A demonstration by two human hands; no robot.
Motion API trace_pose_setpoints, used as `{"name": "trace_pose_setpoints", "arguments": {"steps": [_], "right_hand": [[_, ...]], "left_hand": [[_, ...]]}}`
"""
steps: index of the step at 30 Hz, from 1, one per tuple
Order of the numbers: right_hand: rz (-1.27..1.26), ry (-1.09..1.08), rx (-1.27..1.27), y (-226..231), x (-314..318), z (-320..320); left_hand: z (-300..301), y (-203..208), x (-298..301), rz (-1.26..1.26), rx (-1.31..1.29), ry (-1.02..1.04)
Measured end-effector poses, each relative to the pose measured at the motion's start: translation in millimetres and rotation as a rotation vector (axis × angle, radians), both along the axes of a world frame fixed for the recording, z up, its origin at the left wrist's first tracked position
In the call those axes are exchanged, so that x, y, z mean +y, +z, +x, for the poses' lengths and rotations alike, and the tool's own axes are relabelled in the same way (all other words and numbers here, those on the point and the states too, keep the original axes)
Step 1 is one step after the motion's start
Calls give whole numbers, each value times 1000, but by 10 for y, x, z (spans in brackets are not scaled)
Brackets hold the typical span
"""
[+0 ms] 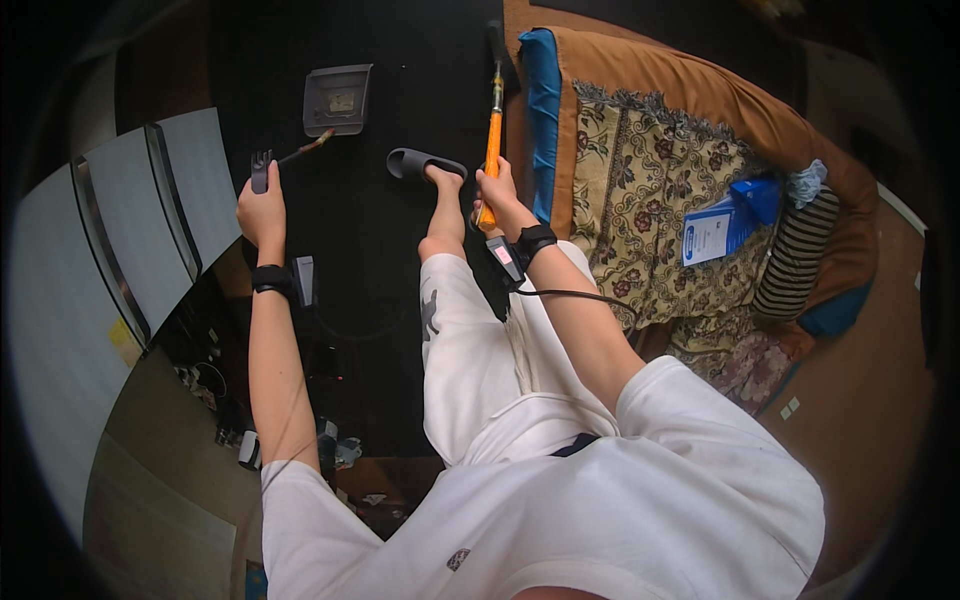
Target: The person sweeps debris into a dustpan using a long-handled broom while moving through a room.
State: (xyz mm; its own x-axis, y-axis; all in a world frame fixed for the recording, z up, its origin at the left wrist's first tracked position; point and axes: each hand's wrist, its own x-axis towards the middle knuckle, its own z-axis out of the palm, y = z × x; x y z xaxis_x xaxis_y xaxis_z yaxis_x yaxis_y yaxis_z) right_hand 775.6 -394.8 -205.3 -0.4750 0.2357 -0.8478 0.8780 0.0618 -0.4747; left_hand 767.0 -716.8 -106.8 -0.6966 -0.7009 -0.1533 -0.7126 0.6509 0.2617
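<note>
- Well left of the dustpan (316,95), our landmark, we see tall pale panels (165,195) with dark strips between them.
- Just below and left of the dustpan is the left hand (262,215), its fingers curled around the slotted grey grip (260,172) of the long handle leading to the pan. A black band circles the wrist.
- The dustpan itself is grey and tray-shaped, at or just above the dark floor (370,330). A small pale patch (341,102) shows inside; we cannot tell whether it is debris or part of the pan.
- Right of the dustpan and slightly lower, a foot wears a dark slipper (405,163).
- Farther right, the right hand (500,187) has its fingers wrapped around the orange handle of a broom (495,125). The dark head, hard to make out, lies beside the bed, well apart from the dustpan.
- Well right of the dustpan stands the bed (650,62), with a flowered cover (640,190).
- We judge the sweeping to be partway: both tools are in hand, neither put away. The floor is too dark to show what remains.
</note>
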Motion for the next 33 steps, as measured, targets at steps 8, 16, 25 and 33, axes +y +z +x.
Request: {"name": "trace_pose_setpoints", "arguments": {"steps": [8, 16, 25, 33], "right_hand": [[-337, -157, -187, 503, 418, 94], [-573, -210, -338, 1043, 592, 363], [-223, 175, -104, 1132, 608, 647], [62, 255, 113, 286, 724, 339]], "left_hand": [[-225, -26, -212, -4, -28, -15], [-347, 21, -165, 18, -55, -64], [-438, 8, 11, -18, -93, -108], [-455, 22, 142, -4, -115, -119]]}}
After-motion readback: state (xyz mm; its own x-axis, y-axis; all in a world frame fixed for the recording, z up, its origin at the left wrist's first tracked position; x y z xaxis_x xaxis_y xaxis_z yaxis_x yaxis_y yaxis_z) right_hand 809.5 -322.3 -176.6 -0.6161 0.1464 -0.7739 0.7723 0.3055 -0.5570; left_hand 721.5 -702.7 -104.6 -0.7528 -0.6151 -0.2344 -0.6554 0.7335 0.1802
